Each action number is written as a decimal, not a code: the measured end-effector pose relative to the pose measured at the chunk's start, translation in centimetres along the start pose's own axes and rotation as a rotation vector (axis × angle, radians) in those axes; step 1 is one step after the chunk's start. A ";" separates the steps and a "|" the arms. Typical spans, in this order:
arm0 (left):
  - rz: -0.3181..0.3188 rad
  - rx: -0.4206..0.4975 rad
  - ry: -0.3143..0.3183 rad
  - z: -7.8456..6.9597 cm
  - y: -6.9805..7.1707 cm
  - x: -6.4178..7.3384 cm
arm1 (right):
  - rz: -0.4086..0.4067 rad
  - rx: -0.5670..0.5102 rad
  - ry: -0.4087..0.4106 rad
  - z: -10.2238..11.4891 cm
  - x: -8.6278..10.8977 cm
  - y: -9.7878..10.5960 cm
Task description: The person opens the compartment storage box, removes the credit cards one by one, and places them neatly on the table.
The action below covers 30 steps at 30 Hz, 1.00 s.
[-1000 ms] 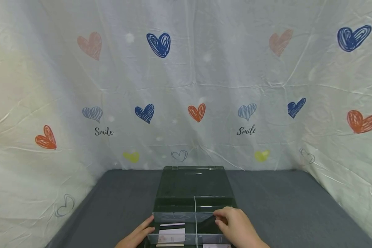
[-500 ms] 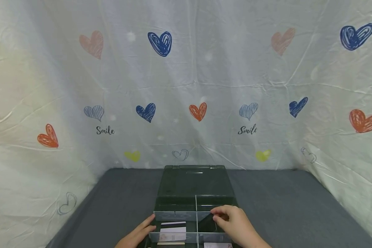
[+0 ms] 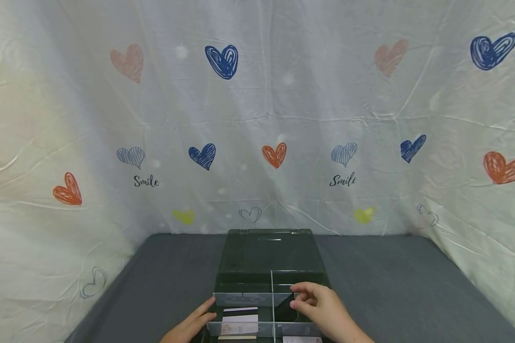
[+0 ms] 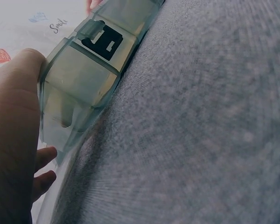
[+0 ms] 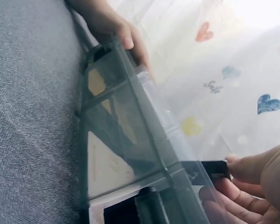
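A dark green translucent organiser box (image 3: pixel 236 327) with its lid (image 3: pixel 268 255) raised behind it lies at the bottom of the head view. My left hand (image 3: pixel 191 321) rests against the box's left side, fingers along its edge. My right hand (image 3: pixel 324 307) is over the back right compartment, holding a flat black card-like piece (image 3: pixel 285 309) between thumb and fingers. In the right wrist view the black piece (image 5: pixel 213 169) reaches from the thumb tip behind the clear wall. White cards with a black stripe (image 3: pixel 239 321) lie in the back left compartment.
Another pale card (image 3: pixel 302 339) shows in the front right compartment. The box's black latch (image 4: pixel 103 43) is on its front side. Grey cloth (image 3: pixel 382 281) covers the table, and a white curtain (image 3: pixel 300 105) printed with hearts hangs around it.
My right hand has shifted slightly left, and its index finger now stands farther from the thumb. The left hand stays at the box's side. The head view has shifted a little.
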<state>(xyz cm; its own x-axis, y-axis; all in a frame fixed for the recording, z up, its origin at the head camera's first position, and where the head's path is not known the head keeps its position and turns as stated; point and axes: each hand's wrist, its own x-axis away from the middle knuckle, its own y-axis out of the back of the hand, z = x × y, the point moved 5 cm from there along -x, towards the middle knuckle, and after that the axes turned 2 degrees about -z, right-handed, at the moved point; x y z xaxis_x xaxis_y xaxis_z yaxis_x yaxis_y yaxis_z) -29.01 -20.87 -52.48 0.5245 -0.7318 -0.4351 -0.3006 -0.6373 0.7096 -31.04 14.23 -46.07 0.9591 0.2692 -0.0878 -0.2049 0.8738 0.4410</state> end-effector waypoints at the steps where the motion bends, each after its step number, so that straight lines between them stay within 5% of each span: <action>1: 0.002 -0.002 -0.003 0.0 0.0 0.0 | 0.005 -0.005 -0.005 -0.1 0.0 0.0; 16: -0.078 0.018 -0.025 -0.8 -0.2 -0.1 | 0.047 -0.119 -0.013 0.1 0.0 0.1; 30: -0.082 -0.019 -0.007 -0.9 -0.2 0.0 | 0.026 -0.231 -0.014 0.5 0.0 1.8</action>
<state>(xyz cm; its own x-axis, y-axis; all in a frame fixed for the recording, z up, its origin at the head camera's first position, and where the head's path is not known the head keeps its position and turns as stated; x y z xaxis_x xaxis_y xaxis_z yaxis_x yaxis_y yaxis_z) -28.24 -20.52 -52.11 0.5409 -0.6790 -0.4964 -0.2419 -0.6908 0.6813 -31.34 15.54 -44.82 0.9552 0.2886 -0.0657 -0.2674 0.9366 0.2266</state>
